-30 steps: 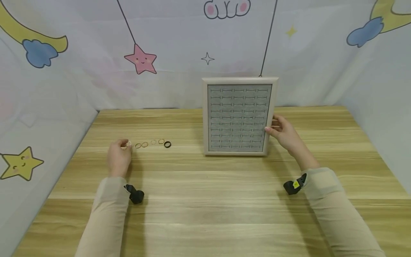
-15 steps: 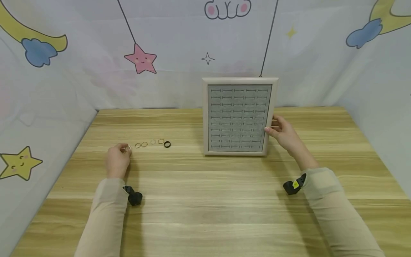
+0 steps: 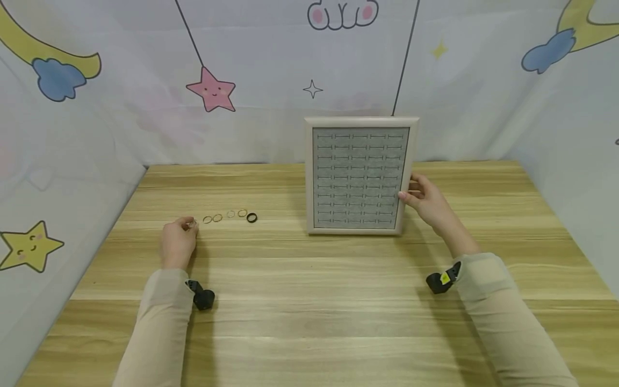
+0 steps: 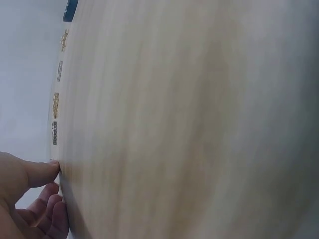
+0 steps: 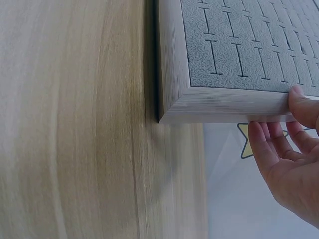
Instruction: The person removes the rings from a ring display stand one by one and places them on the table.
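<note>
At the left end of a row of rings, my left hand (image 3: 177, 243) pinches a thin pale ring (image 3: 193, 224) between thumb and fingers at the table surface. In the left wrist view the thumb (image 4: 42, 172) hides most of that ring. To its right lie two gold-toned rings (image 3: 217, 217), a pale ring (image 3: 230, 214), another gold-toned ring (image 3: 243, 213) and a black ring (image 3: 252, 217). My right hand (image 3: 428, 204) holds the right edge of an upright ring display board (image 3: 359, 177), thumb on the front and fingers behind. Its grey foam has rows of slots, with no rings in them.
The board stands on a wooden table (image 3: 309, 301) in front of a white curtain (image 3: 261, 118) printed with stars and moons. A black wrist camera (image 3: 203, 299) sits by the left cuff, and another wrist camera (image 3: 438, 282) by the right.
My left hand has come slightly toward me and left with the pale ring, which now sits lower between the fingers. The right hand and the display board have stayed in place.
</note>
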`<state>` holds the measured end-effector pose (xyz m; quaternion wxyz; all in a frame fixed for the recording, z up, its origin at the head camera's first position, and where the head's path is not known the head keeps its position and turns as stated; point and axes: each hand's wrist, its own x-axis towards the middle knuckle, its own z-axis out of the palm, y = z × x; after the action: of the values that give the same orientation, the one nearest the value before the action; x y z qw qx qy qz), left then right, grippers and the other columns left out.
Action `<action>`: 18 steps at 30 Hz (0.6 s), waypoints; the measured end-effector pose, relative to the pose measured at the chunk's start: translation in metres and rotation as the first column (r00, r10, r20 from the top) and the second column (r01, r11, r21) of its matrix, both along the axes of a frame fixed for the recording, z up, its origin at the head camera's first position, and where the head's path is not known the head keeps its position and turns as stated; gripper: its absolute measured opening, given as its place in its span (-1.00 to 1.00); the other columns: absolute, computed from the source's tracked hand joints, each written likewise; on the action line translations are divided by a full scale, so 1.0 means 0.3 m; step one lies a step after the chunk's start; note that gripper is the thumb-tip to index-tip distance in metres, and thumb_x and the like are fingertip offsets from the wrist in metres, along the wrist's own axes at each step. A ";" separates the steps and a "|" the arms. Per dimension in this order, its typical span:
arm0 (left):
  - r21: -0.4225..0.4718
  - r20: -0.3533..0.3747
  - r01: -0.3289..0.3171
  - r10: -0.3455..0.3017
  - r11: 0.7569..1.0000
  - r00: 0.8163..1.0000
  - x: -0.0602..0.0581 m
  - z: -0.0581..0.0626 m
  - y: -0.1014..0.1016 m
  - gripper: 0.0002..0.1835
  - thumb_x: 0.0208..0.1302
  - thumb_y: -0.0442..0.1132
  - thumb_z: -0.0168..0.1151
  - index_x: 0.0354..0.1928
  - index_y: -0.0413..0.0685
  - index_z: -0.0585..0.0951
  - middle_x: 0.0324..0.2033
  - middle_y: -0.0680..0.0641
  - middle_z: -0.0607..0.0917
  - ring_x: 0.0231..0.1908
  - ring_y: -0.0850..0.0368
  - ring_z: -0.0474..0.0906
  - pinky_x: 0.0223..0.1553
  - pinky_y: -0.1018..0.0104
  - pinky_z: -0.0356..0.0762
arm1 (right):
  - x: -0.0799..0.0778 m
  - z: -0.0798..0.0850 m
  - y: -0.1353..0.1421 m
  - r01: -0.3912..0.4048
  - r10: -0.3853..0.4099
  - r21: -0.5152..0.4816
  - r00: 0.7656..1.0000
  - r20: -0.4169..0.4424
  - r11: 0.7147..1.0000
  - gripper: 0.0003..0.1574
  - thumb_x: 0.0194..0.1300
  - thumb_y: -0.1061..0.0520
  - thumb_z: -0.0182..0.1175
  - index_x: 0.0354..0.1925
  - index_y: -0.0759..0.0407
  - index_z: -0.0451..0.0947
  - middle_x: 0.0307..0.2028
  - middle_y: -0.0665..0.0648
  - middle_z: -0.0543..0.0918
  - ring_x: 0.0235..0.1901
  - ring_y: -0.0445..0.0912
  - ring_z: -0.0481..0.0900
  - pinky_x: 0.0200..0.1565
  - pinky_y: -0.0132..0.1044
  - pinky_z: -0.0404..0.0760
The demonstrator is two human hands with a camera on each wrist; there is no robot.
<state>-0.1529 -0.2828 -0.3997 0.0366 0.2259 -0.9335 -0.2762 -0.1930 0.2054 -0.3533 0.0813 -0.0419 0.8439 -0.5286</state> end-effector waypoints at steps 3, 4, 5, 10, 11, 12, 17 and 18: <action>-0.002 -0.012 0.003 -0.003 1.000 1.000 -0.001 -0.002 0.000 -0.62 0.39 -0.24 0.00 0.18 -0.26 0.49 0.03 -0.37 0.57 0.01 -0.24 0.49 -0.10 -0.02 0.47 | -0.002 -0.002 -0.001 -0.002 0.002 0.001 1.000 -0.006 1.000 -0.23 0.43 0.13 -0.01 0.44 0.31 -0.09 0.31 0.47 0.23 0.34 0.31 0.21 0.33 0.13 0.28; -0.004 -0.017 0.002 -0.003 1.000 1.000 -0.001 -0.002 0.001 -0.62 0.39 -0.25 0.00 0.17 -0.26 0.50 0.03 -0.37 0.57 0.01 -0.24 0.49 -0.10 -0.02 0.47 | -0.002 -0.002 -0.001 -0.002 0.002 0.000 1.000 -0.007 1.000 -0.23 0.44 0.14 -0.01 0.44 0.31 -0.09 0.31 0.47 0.23 0.34 0.31 0.21 0.33 0.13 0.28; -0.003 -0.021 0.002 -0.002 1.000 1.000 -0.001 -0.002 0.001 -0.62 0.39 -0.25 0.00 0.17 -0.27 0.50 0.02 -0.37 0.57 0.00 -0.24 0.49 -0.10 -0.02 0.47 | -0.003 -0.003 -0.001 -0.003 0.003 -0.002 1.000 -0.009 1.000 -0.24 0.44 0.14 -0.02 0.44 0.32 -0.09 0.31 0.47 0.23 0.33 0.31 0.21 0.32 0.13 0.28; 0.012 -0.020 -0.008 0.008 1.000 1.000 0.001 0.001 0.003 -0.62 0.39 -0.25 0.00 0.17 -0.26 0.50 0.03 -0.37 0.57 0.00 -0.24 0.49 -0.12 -0.01 0.47 | -0.003 -0.006 0.000 -0.005 0.005 -0.005 1.000 -0.009 1.000 -0.25 0.44 0.14 -0.03 0.44 0.31 -0.08 0.30 0.46 0.24 0.33 0.30 0.22 0.32 0.14 0.28; 0.021 -0.016 -0.010 0.011 1.000 1.000 0.001 0.002 0.002 -0.61 0.39 -0.24 0.00 0.18 -0.25 0.49 0.03 -0.37 0.56 0.01 -0.24 0.48 -0.12 -0.01 0.47 | -0.002 -0.005 0.000 -0.005 0.004 -0.004 1.000 -0.007 1.000 -0.25 0.44 0.14 -0.03 0.44 0.31 -0.08 0.30 0.46 0.24 0.33 0.30 0.22 0.32 0.14 0.28; 0.028 -0.012 -0.014 0.014 0.999 1.000 0.001 0.003 0.002 -0.61 0.39 -0.23 0.00 0.19 -0.24 0.49 0.04 -0.36 0.56 0.01 -0.23 0.48 -0.11 -0.01 0.47 | 0.000 -0.004 0.001 -0.003 0.003 -0.002 1.000 -0.005 1.000 -0.25 0.44 0.13 -0.03 0.44 0.30 -0.08 0.30 0.46 0.23 0.33 0.30 0.21 0.32 0.13 0.28; 0.092 0.005 -0.037 0.037 0.995 0.999 -0.001 0.007 0.000 -0.56 0.41 -0.19 -0.05 0.26 -0.22 0.42 0.11 -0.36 0.52 0.07 -0.26 0.46 -0.04 -0.03 0.46 | 0.007 0.004 0.001 0.002 -0.002 -0.002 1.000 -0.002 1.000 -0.24 0.44 0.11 -0.03 0.44 0.30 -0.09 0.31 0.46 0.23 0.33 0.30 0.20 0.33 0.14 0.26; 0.103 0.006 -0.044 0.044 0.994 0.999 -0.001 0.009 0.000 -0.54 0.41 -0.18 -0.06 0.27 -0.22 0.40 0.13 -0.36 0.51 0.08 -0.26 0.45 -0.04 -0.03 0.46 | 0.008 0.005 0.001 0.002 -0.002 -0.003 1.000 -0.002 1.000 -0.24 0.44 0.11 -0.02 0.44 0.30 -0.08 0.31 0.46 0.23 0.34 0.30 0.20 0.33 0.14 0.26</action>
<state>-0.1533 -0.2827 -0.3970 0.0291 0.2485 -0.9128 -0.3229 -0.1905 0.2058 -0.3519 0.0798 -0.0417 0.8434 -0.5298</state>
